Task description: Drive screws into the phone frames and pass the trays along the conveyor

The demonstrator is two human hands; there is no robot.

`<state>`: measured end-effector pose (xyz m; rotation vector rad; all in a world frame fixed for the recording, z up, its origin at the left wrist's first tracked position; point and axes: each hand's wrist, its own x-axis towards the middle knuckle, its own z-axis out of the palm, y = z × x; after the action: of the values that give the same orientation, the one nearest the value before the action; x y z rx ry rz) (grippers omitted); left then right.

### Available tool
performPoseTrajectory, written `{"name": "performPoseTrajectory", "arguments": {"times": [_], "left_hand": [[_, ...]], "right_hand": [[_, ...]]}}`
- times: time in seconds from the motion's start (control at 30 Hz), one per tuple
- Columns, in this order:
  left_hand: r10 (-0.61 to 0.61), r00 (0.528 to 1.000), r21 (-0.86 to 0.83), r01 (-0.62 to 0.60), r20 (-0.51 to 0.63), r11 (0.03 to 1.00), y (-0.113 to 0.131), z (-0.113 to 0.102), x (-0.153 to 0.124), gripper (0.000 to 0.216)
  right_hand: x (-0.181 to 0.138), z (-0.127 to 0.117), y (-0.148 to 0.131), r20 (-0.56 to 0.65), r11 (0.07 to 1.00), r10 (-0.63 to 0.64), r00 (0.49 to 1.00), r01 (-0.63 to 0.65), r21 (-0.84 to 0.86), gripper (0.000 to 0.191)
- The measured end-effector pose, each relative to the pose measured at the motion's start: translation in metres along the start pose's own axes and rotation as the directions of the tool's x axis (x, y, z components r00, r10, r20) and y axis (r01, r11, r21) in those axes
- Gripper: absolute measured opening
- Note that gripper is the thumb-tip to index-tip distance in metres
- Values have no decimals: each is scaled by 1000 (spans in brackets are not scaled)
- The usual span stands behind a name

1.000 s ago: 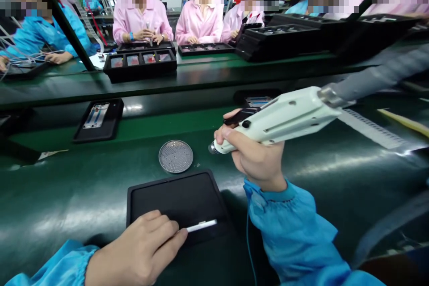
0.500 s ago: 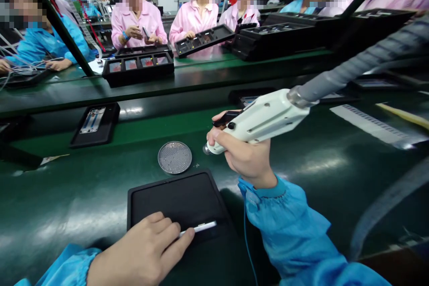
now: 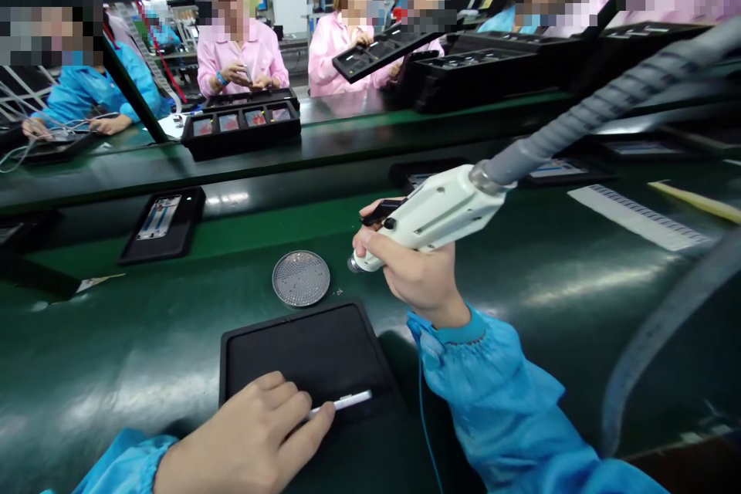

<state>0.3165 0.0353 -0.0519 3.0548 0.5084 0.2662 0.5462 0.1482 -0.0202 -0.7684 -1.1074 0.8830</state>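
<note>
My right hand (image 3: 414, 270) is wrapped round a white air gun (image 3: 440, 210) with a black trigger and a round metal nozzle, which points down and left. A thick grey corrugated hose (image 3: 573, 120) runs from its back end. My left hand (image 3: 243, 428) is closed on a slim white device (image 3: 350, 400), seen edge-on over a black tray (image 3: 283, 347); the fingers hide part of the device. Between nozzle and tray's far edge sits a round grey dish (image 3: 301, 279) with many small holes. Tiny loose bits (image 3: 339, 292) lie beside the dish.
A black tray with a phone part (image 3: 159, 218) lies at the left on the green bench (image 3: 174, 332). Paper strips (image 3: 637, 218) lie at right. A blue cord (image 3: 427, 432) hangs from my right sleeve. Across the bench, people handle black trays (image 3: 243, 126).
The view has tilted slightly. My right hand and the air gun have shifted a little left; my left hand stays on the device. A person opposite has raised a black tray to the right.
</note>
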Motion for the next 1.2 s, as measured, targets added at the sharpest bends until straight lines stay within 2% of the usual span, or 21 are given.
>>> {"name": "performPoseTrajectory", "arguments": {"times": [0.2, 0.67, 0.77, 0.93, 1.2], "left_hand": [[-38, 995, 13, 37, 92, 999, 3, -3, 9, 45], [-48, 995, -28, 51, 93, 998, 1, -1, 8, 49], [-48, 998, -28, 49, 50, 998, -1, 2, 5, 50], [-20, 992, -40, 15, -121, 999, -5, 5, -2, 40], [-7, 989, -111, -9, -149, 994, -5, 0, 4, 35]], "right_hand": [[0, 0, -1, 11, 1000, 19, 1000, -19, 17, 19], [0, -2, 0, 5, 1000, 30, 1000, -30, 1, 20], [0, -2, 0, 17, 999, 44, 999, -44, -16, 20], [0, -3, 3, 21, 1000, 23, 1000, -22, -14, 20], [2, -4, 5, 17, 1000, 25, 1000, -24, -2, 19]]}}
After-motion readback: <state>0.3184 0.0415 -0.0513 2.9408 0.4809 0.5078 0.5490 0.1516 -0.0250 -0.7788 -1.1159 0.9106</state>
